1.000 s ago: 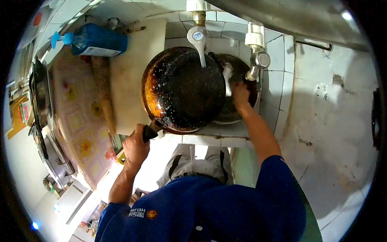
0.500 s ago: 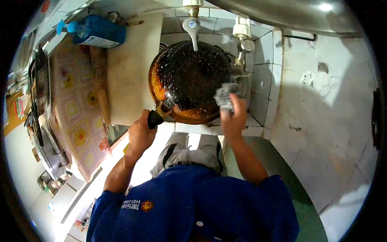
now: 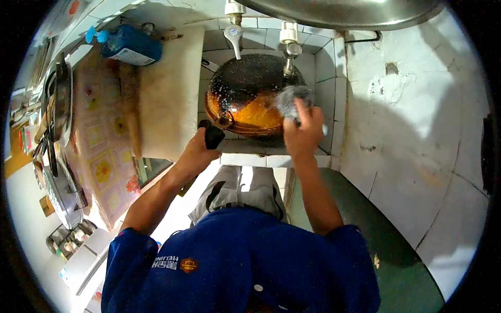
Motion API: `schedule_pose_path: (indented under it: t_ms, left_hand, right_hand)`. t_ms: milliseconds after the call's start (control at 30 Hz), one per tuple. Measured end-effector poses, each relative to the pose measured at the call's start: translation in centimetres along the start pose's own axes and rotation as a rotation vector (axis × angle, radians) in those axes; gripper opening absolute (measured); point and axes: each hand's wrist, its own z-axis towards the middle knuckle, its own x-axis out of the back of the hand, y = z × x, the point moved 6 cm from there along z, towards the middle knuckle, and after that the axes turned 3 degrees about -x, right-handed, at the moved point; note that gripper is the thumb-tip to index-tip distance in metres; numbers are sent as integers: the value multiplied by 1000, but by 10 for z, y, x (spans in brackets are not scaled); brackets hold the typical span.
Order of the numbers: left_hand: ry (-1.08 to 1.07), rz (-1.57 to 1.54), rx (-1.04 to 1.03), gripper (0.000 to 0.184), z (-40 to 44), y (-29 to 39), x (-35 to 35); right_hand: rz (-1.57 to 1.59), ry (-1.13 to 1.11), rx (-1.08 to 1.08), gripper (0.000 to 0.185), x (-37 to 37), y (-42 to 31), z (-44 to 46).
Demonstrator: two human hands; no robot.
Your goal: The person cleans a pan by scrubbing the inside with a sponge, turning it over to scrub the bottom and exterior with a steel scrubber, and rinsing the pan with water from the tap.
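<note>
My left hand (image 3: 198,149) is closed round the black handle (image 3: 213,135) of a pan (image 3: 250,99). The pan is tilted over the tiled sink (image 3: 245,160), its blackened, orange-brown underside facing me and speckled with light drops. My right hand (image 3: 304,130) holds a grey scouring pad (image 3: 294,101) at the pan's right edge; the pad is blurred. Whether the pad touches the pan is hard to tell.
Two taps (image 3: 234,39) (image 3: 291,49) stand over the sink. Left are a pale board (image 3: 169,94), a blue pump bottle (image 3: 131,45) and a patterned cloth (image 3: 102,151). A large metal lid-like surface (image 3: 344,11) overhangs the top; a white wall (image 3: 407,120) is right.
The right hand has come up out of the sink with the grey pad and now is beside the pan. The left hand has tilted the pan further, and the view has shifted.
</note>
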Motion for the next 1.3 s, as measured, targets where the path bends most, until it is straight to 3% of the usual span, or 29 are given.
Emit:
schedule_pose_path:
  t_ms: [33,100,133,167,233,300,367,433,567,767,933,1033,1100,1300]
  left_hand:
    - [-51,-89,81,53,-2,-3,-5]
    - [-55,-89,108,54,-3,5,-5]
    - [-63,-88,139,54,-4,9,-6]
    - [-67,-91,140,54,-5,17,-6]
    - [-130,-102,200,44,-6,28,-5]
    - [-116,-147,166,43,-1,18,-8]
    - [-124,-187,133,42,2,10,-15]
    - [-87,-164,106,53,0,12,-13]
    - [-205,-131,42,54,-5,25,-14]
    - [-87,-116,61,50,-8,18,-5]
    - [-121,-165,9,43,-7,8,-11]
    - [2,24,-104,43,-5,-15,-8]
    - [57,196,-171,44,-3,-17,-7]
    - [19,242,-122,39,-6,-10,-1]
  right_hand:
    - [5,-2,6,44,3,-6,-3]
    - [-106,-163,303,42,-1,-38,-18]
    - [17,-92,470,39,6,-60,-23]
    - [14,-94,469,39,5,-54,-19]
    - [-53,21,216,38,5,-25,3]
    - [-27,30,214,37,7,-35,0]
    - [-24,-191,520,37,-3,-77,-26]
    - [-72,-226,539,35,-13,-85,-33]
    - [-119,-237,578,35,-25,-99,-43]
    - [-169,-85,479,35,3,-70,-24]
    - [-87,-264,580,40,-34,-118,-42]
    - [-174,-390,657,36,-23,-109,-29]
    - [-150,-378,726,27,-21,-109,-37]
    - [-129,-396,802,23,-60,-132,-34]
